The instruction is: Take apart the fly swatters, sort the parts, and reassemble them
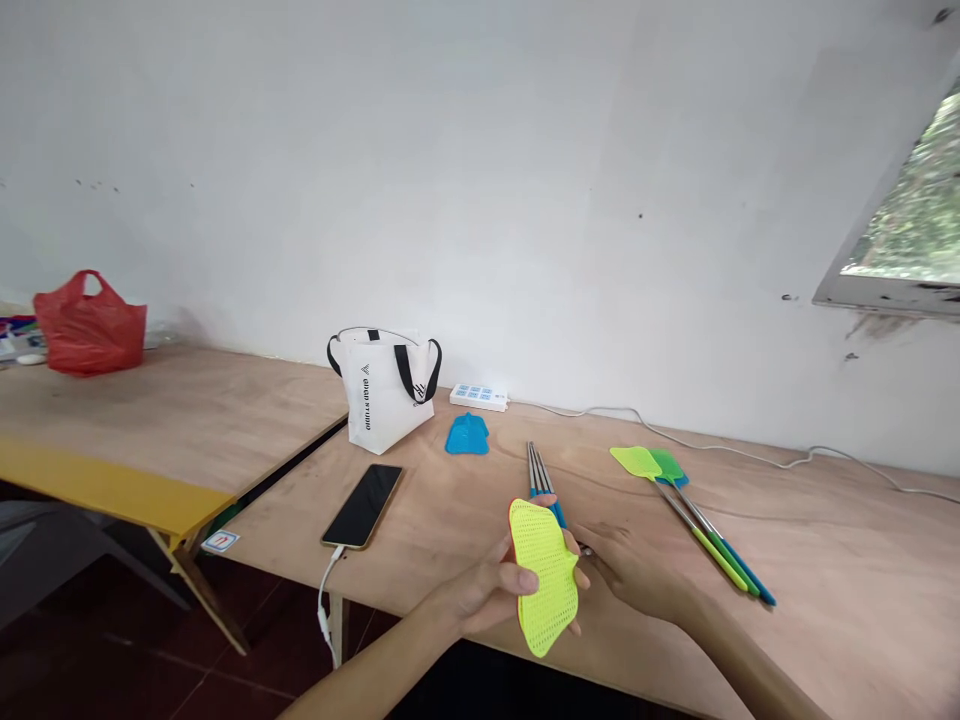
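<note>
My left hand (491, 590) grips a yellow mesh fly-swatter head (544, 575) near the table's front edge, thumb across its face. My right hand (626, 570) rests just right of it, fingers curled toward the head's far side; what they pinch is hidden. Behind the yellow head lie several metal rods with blue handles (541, 478), pointing away from me. A loose blue swatter head (467, 436) lies farther back. Assembled swatters (690, 515) with yellow-green and green heads lie to the right.
A white tote bag (382, 392) stands at the back, a white power strip (479, 397) with its cable beside it. A phone (364, 505) on a charging cable lies left. A second table at left carries a red plastic bag (90, 325).
</note>
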`<action>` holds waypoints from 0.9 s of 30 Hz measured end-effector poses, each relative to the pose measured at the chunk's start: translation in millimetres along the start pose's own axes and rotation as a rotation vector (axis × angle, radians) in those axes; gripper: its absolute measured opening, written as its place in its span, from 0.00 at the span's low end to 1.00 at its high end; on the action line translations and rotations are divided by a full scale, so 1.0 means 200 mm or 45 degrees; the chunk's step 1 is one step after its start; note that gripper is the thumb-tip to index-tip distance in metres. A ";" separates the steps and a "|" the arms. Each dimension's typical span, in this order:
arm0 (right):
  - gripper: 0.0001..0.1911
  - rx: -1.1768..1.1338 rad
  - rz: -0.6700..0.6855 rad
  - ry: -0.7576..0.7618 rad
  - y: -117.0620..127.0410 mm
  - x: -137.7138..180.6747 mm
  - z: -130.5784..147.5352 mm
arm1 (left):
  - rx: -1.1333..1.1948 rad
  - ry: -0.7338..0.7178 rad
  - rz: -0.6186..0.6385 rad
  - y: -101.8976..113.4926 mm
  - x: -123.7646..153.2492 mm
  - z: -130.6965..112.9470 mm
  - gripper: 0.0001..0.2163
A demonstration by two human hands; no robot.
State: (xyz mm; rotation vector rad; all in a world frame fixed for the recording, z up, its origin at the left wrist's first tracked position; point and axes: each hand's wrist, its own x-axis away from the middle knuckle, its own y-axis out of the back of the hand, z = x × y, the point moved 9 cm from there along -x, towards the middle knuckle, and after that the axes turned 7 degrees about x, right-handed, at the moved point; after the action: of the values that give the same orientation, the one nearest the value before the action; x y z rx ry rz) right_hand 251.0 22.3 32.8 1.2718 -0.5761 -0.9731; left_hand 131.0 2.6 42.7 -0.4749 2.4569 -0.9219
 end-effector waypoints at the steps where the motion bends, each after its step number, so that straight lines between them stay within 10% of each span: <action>1: 0.14 -0.040 -0.018 -0.005 -0.01 0.01 0.01 | 0.033 -0.026 -0.026 0.00 0.00 0.00 0.41; 16: 0.14 -0.067 -0.440 0.081 -0.11 0.12 0.20 | 0.527 -0.128 -0.176 0.03 0.10 0.08 0.31; 27: 0.20 0.342 -0.688 0.341 0.03 0.24 0.47 | 0.223 -0.087 -0.325 0.10 0.28 0.23 0.33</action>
State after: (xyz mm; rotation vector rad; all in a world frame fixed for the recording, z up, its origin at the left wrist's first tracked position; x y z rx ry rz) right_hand 200.2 -68.2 53.9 1.8203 -0.1511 -1.1622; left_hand 106.5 -34.5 -18.8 -0.7563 2.2633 -1.1902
